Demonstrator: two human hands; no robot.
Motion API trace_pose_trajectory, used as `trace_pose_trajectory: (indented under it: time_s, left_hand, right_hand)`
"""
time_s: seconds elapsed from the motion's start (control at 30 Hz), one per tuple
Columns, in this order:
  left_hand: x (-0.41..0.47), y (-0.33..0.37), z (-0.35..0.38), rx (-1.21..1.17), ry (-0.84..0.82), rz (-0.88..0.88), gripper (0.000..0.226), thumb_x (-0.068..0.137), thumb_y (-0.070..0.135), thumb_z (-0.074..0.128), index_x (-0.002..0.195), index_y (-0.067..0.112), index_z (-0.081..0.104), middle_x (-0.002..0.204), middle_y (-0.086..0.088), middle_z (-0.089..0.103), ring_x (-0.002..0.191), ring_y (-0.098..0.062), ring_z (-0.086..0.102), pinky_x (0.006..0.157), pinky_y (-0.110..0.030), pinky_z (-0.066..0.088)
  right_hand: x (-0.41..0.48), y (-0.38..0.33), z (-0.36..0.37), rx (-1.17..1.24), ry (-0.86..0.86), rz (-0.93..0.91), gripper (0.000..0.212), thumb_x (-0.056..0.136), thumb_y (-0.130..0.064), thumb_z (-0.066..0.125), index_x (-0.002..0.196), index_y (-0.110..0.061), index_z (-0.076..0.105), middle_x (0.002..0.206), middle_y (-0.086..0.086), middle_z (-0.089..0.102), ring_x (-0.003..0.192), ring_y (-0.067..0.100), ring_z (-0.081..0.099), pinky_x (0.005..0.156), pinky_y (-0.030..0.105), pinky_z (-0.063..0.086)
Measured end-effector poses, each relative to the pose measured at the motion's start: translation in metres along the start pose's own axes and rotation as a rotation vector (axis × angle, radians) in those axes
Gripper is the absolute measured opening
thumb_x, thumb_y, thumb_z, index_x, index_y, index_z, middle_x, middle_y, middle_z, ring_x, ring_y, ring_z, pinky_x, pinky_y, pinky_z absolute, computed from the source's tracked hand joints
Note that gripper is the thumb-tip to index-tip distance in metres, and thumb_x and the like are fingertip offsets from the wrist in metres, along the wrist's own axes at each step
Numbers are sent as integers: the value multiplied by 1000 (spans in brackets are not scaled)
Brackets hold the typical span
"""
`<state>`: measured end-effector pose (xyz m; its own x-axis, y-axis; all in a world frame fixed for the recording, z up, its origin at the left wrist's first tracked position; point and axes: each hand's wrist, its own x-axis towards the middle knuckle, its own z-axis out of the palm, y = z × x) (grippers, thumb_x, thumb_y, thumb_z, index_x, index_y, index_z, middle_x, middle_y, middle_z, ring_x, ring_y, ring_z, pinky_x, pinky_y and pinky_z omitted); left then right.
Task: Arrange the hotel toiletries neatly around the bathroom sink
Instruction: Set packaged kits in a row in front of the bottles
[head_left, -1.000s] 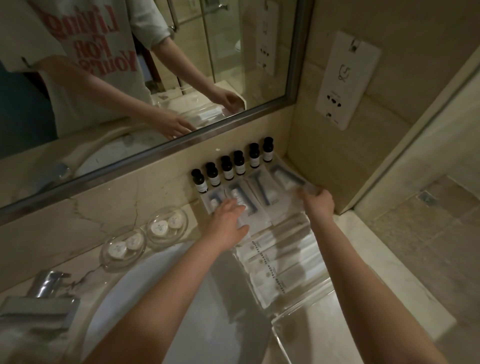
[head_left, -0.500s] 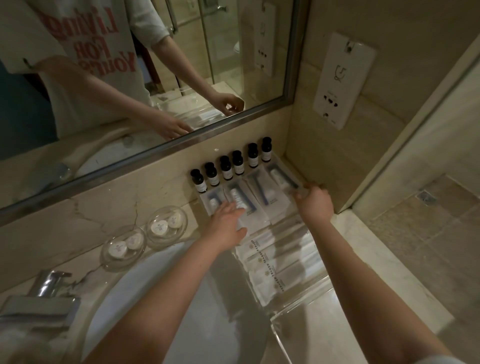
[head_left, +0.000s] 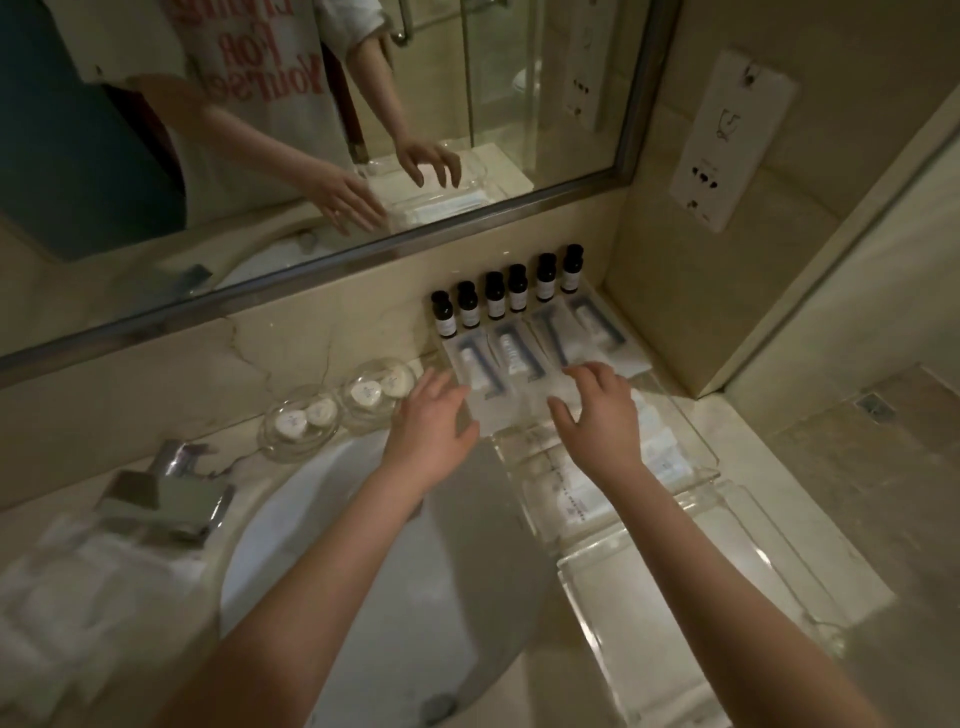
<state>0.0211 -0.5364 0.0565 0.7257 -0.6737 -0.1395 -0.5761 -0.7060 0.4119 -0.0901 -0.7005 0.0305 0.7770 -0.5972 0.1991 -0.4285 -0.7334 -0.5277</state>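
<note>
Toiletries nearly arranged beside the sink

Bottles (head_left: 506, 293) lined at 12 o'clock, packets (head_left: 524, 353) below; left hand (head_left: 428, 415) and right hand (head_left: 597, 410) spread open, holding nothing, seemingly squaring packets; tray sachets (head_left: 561, 488) at 3 o'clock perhaps remain.

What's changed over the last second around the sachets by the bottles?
The right hand came off the far-right sachet and drew back toward the left hand; both now hover open over the sachet row. The bottles and soap dishes stayed put.
</note>
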Motion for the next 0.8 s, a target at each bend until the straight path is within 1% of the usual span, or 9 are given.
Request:
trace_pose_trajectory:
  time_s: [0.17,0.2,0.27,0.33,0.47,0.53,0.63,0.7,0.8]
  left_hand:
    - [-60,-33,-11,-10,84,-67,50,89,30,53,136,15,45,154,-8,28,145,-24,17,116,-41,22]
    - [-73,-41,-12,-4,87,-76,50,88,32,52,135,13,46,153,-9,29,144,-25,19,115,-41,23]
    - [-100,-56,-15,-3,90,-112,59,82,40,45,134,12,47,151,-10,32,144,-25,21,114,-41,25]
    - [-124,-75,-14,-15,85,-167,62,82,43,41,136,12,45,151,-9,32,144,-25,21,114,-40,23]
    - [-167,-120,-10,-39,79,-276,52,90,35,51,138,15,42,152,-5,31,143,-22,21,115,-36,21]
    - [-186,-143,-12,-46,79,-322,52,90,33,54,137,15,43,151,-5,33,142,-22,23,115,-34,21]
    - [-212,-179,-19,-53,67,-409,53,90,33,53,138,14,41,150,-7,33,140,-23,26,114,-33,21]
    - [-229,-203,-23,-87,51,-483,54,91,32,53,139,13,39,151,-8,32,140,-24,26,114,-35,23]
    - [-252,-238,-29,-121,40,-585,56,90,33,54,139,11,39,150,-9,33,138,-26,29,114,-38,27]
  right_hand:
    - [-43,-42,11,8,-101,-151,39,80,-26,64,116,-9,62,116,15,61,101,38,56,81,44,49]
    - [-52,-50,14,2,-122,-176,39,79,-27,63,114,-9,62,113,15,62,100,38,57,79,44,50]
    - [-70,-68,22,-13,-181,-221,42,77,-32,59,111,-8,64,109,16,63,95,39,59,76,43,52]
    - [-87,-86,32,-28,-251,-268,45,76,-36,56,111,-8,64,107,16,64,94,40,59,78,43,52]
    - [-117,-126,55,-34,-403,-335,40,82,-30,63,118,-11,59,119,12,58,108,35,54,89,43,47]
    - [-128,-149,68,-28,-472,-366,40,85,-31,61,121,-14,57,125,9,55,113,32,51,92,42,46]
    - [-141,-187,88,-39,-595,-421,46,88,-32,58,131,-17,49,133,6,50,120,30,46,98,39,42]
    - [-147,-212,102,-42,-686,-456,50,89,-32,56,135,-16,43,134,7,50,122,30,46,99,40,41]
    - [-154,-249,123,-59,-813,-494,52,91,-32,54,138,-17,38,133,8,53,120,28,50,97,41,44]
